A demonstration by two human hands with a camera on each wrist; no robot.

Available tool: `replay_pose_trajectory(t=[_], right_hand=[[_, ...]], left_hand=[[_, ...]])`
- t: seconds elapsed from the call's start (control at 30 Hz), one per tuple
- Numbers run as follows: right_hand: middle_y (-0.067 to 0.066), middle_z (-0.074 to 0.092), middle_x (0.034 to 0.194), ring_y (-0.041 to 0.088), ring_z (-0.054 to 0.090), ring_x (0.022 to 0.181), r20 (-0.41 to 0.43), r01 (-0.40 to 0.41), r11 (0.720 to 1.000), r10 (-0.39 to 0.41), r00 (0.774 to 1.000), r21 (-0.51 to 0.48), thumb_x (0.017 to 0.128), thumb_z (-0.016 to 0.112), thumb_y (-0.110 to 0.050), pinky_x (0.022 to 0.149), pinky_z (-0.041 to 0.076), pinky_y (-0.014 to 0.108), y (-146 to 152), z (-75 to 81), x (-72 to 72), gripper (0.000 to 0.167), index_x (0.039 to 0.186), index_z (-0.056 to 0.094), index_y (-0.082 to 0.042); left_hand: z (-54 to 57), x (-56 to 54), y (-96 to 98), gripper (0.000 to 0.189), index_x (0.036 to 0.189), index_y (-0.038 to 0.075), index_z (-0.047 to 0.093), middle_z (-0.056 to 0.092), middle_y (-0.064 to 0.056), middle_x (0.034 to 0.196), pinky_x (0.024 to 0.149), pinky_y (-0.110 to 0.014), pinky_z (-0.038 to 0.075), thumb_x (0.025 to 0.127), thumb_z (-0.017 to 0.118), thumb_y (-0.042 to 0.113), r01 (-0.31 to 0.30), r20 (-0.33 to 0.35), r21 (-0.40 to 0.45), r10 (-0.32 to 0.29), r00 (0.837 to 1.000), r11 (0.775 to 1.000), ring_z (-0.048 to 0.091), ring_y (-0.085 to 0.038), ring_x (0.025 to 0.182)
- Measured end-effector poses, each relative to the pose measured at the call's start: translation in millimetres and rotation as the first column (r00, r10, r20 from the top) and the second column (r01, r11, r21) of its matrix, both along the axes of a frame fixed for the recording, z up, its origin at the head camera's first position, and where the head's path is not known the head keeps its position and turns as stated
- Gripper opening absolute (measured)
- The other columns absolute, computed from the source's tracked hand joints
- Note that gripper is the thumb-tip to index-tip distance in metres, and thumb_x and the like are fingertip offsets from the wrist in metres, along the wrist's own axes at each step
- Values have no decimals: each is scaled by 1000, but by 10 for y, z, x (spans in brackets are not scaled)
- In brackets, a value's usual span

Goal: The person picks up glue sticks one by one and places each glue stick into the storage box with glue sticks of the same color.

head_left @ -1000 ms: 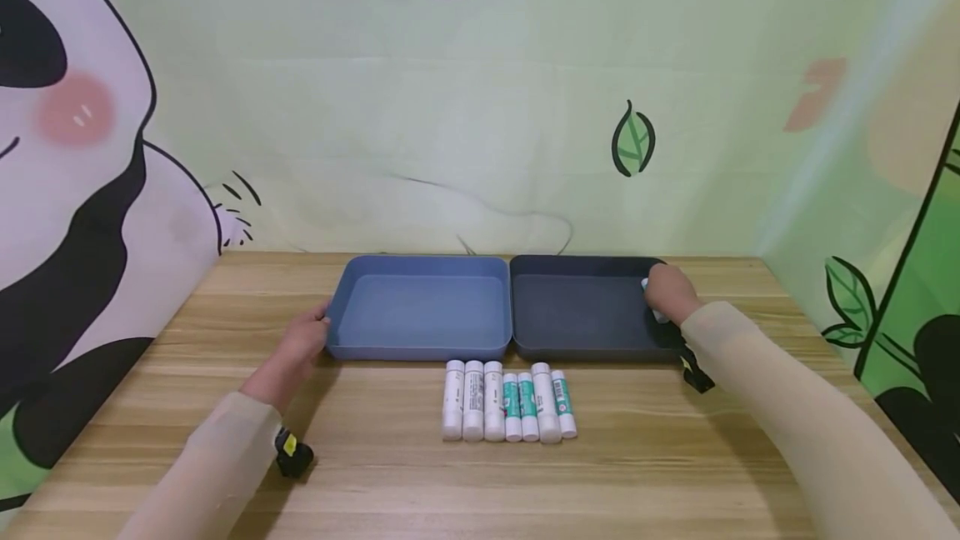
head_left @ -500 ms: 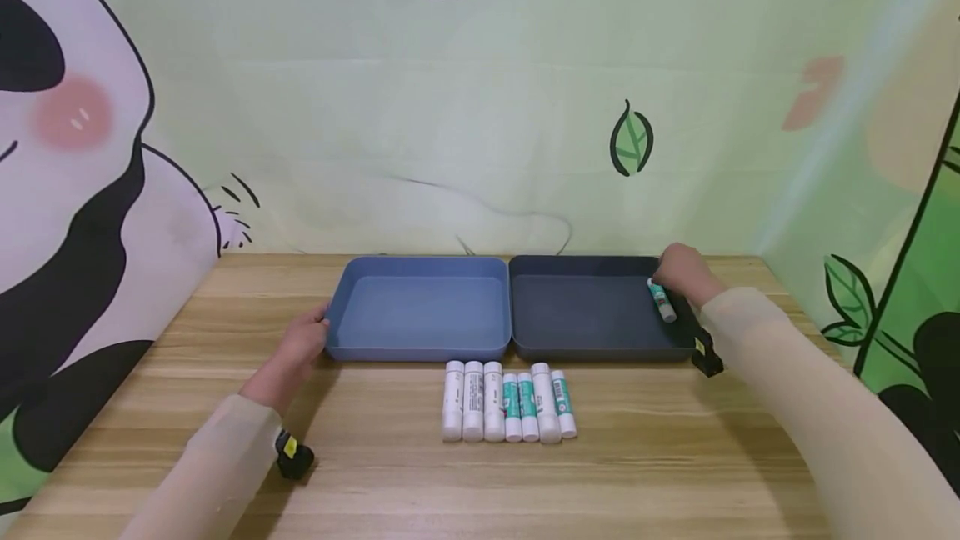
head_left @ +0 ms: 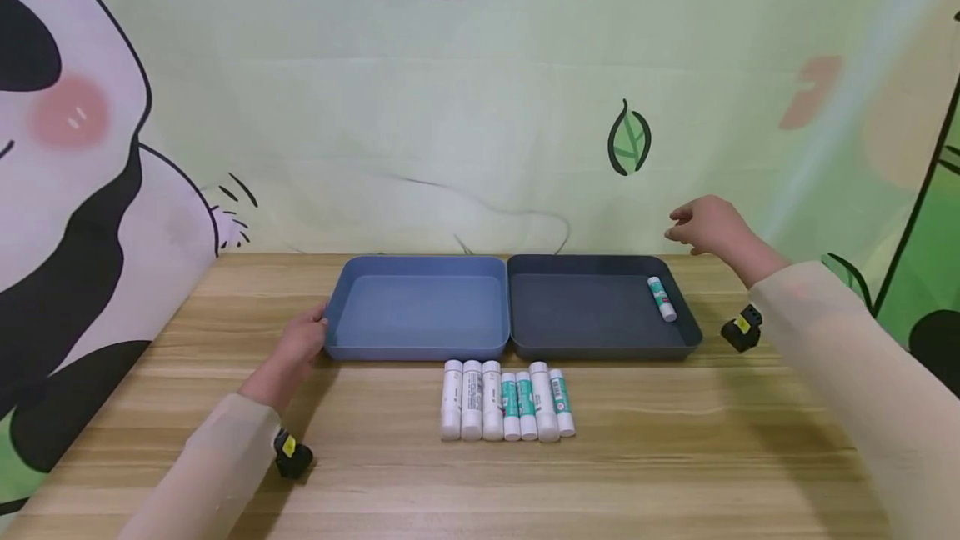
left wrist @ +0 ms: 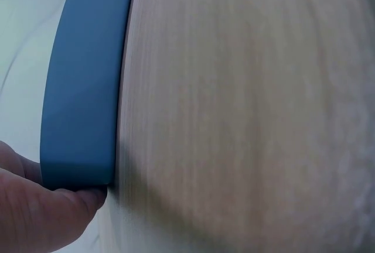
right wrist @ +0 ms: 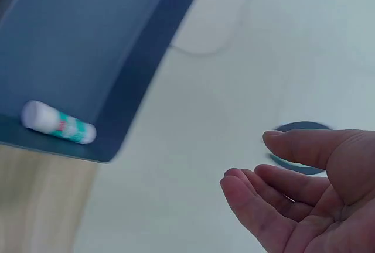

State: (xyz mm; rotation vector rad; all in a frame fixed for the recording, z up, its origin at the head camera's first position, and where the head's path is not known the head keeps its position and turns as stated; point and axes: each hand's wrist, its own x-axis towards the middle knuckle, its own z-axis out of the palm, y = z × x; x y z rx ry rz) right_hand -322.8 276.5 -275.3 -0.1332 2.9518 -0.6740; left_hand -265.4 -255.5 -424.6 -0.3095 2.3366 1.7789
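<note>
My left hand (head_left: 298, 342) holds the left side of a blue tray (head_left: 417, 353); in the left wrist view its thumb (left wrist: 53, 209) lies against the tray's corner. Above and beyond the dark grey tray's (head_left: 585, 315) right back corner, my right hand (head_left: 708, 227) is raised with loosely bent fingers and nothing in them. A small glue stick (head_left: 662, 299) with a green label lies inside that tray, along its right wall. In front of the trays, several white glue sticks (head_left: 472, 400) and smaller green-labelled glue sticks (head_left: 527, 407) form a side-by-side row.
Both trays stand side by side at the back of the wooden table (head_left: 375, 473), close to a backdrop cloth (head_left: 337, 123) printed with leaves and a panda. A black wrist camera (head_left: 742, 328) hangs by each sleeve.
My right hand has let go of the small glue stick in the dark tray and lifted away, up and to the right. The left hand has stayed on the blue tray.
</note>
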Motion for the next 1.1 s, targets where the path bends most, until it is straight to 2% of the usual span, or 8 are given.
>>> replay_pose_trajectory(t=[0.13,0.3,0.53,0.8,1.1], right_hand=[[40,57,133,48,67,106,-47,-14,1000,14,999,-6,102,56,-15,79,65,41,-19,167,75,52,140,48,19],[37,57,136,43,71,96,-110,-34,999,34,993,2,103,57,-19,80,63,45,-91,326,251,53,144,48,13],[34,56,143,48,65,116,-144,-63,998,61,988,-8,103,57,-21,83,61,47,-248,413,539,54,148,47,7],[28,59,144,44,63,122,-196,-87,996,82,977,-12,103,60,-21,93,57,55,-397,281,792,53,148,49,4],[27,64,137,42,67,114,-235,-136,991,128,964,-19,100,65,-18,75,58,39,-544,-6,1029,51,144,54,3]], left_hand=[[4,7,10,56,161,-3,4,3,-27,170,134,-50,7,107,16,3,-5,9,-3,5,1000,1000,2,-39,160],[-13,2,12,56,161,-4,4,4,-27,169,134,-50,8,106,17,2,-8,3,1,8,1000,1000,3,-39,160],[-8,-11,-11,55,161,-2,3,0,-24,170,134,-50,6,108,17,3,-6,7,17,6,1000,1000,-2,-38,160],[-16,-6,-16,55,161,-4,4,1,-26,170,133,-50,6,107,16,2,-2,0,8,2,1000,1000,-1,-38,160],[-20,-5,-10,55,160,-6,5,4,-27,169,133,-50,7,107,17,1,4,-17,11,-4,1000,1000,2,-39,160]])
